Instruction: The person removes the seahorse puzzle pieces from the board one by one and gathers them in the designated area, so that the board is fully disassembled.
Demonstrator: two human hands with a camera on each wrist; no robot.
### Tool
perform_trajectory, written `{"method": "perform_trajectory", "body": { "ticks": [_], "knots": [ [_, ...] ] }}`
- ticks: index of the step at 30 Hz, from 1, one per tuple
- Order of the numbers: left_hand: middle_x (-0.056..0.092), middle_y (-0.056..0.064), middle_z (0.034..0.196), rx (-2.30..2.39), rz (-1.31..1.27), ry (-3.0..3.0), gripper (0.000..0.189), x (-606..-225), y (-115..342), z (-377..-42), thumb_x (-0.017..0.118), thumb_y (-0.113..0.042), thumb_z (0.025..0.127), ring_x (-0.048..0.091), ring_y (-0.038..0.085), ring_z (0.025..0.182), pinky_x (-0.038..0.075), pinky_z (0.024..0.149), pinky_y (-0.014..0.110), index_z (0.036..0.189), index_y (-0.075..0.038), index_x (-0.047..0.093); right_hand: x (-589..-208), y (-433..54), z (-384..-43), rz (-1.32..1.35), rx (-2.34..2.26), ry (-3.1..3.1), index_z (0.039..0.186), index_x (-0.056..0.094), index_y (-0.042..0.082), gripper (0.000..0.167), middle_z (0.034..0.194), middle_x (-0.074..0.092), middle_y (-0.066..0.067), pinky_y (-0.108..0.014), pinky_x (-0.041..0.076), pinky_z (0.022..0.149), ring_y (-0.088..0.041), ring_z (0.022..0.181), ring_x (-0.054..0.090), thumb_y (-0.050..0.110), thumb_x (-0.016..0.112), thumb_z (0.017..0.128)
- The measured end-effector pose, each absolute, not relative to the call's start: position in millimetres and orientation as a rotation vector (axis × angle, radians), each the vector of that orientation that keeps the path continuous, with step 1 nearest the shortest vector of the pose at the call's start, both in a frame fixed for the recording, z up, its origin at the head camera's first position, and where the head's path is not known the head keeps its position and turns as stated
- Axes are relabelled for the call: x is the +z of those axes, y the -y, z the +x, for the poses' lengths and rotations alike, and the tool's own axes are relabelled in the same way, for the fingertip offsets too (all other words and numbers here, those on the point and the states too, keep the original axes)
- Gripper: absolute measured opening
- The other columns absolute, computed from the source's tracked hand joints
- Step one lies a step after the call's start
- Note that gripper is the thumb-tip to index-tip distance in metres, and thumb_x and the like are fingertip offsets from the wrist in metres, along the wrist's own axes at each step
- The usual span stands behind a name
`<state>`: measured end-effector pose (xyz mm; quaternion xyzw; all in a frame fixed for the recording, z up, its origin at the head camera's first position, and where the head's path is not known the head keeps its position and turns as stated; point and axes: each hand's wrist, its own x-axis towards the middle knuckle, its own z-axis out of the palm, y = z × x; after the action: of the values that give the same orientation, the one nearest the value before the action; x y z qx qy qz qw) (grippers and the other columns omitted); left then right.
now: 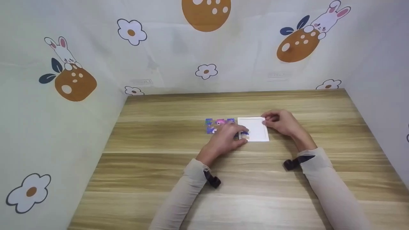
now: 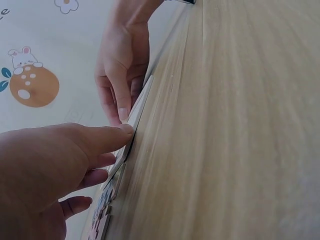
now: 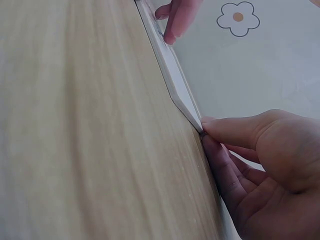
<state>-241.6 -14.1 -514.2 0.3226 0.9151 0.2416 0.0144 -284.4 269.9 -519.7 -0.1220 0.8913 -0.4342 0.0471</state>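
Note:
A white square puzzle tray [image 1: 258, 129] with a raised border lies on the table. In its near left corner sits a blue and tan jigsaw piece [image 1: 245, 135]. My left hand [image 1: 227, 135] reaches over the tray's left side, its thumb and forefinger on either side of that piece; in the left wrist view the thumb [image 2: 107, 137] rests on the tray's near edge. With thumb and fingers, my right hand [image 1: 281, 122] pinches the tray's far right corner, as the right wrist view also shows. Several colourful jigsaw pieces [image 1: 209, 121] lie left of the tray, partly hidden by my left hand.
The wood-grain table [image 1: 153, 166] extends around the tray and pieces. A pale printed backdrop [image 1: 172, 57] with rabbits, oranges and flowers rises at the back and sides. Each wrist wears a small dark camera on a strap.

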Motion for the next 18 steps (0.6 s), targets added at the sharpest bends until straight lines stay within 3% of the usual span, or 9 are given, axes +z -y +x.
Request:
{"method": "perform_trajectory", "body": {
  "ticks": [18],
  "knots": [
    [0.075, 0.005, 0.136, 0.955, 1.127, -2.786, 0.035, -517.0, 16.3, -243.0, 0.083, -0.021, 0.097, 0.067, 0.022, 0.132, 0.051, 0.118, 0.036, 0.130, -0.013, 0.075, -519.2, -269.8, -284.1, -0.365, -1.311, -2.714, 0.127, 0.076, 0.001, 0.030, 0.109, 0.077, -0.020, -0.008, 0.051, 0.080, -0.018, 0.097, 0.071, 0.014, 0.078, 0.100]
  ]
}}
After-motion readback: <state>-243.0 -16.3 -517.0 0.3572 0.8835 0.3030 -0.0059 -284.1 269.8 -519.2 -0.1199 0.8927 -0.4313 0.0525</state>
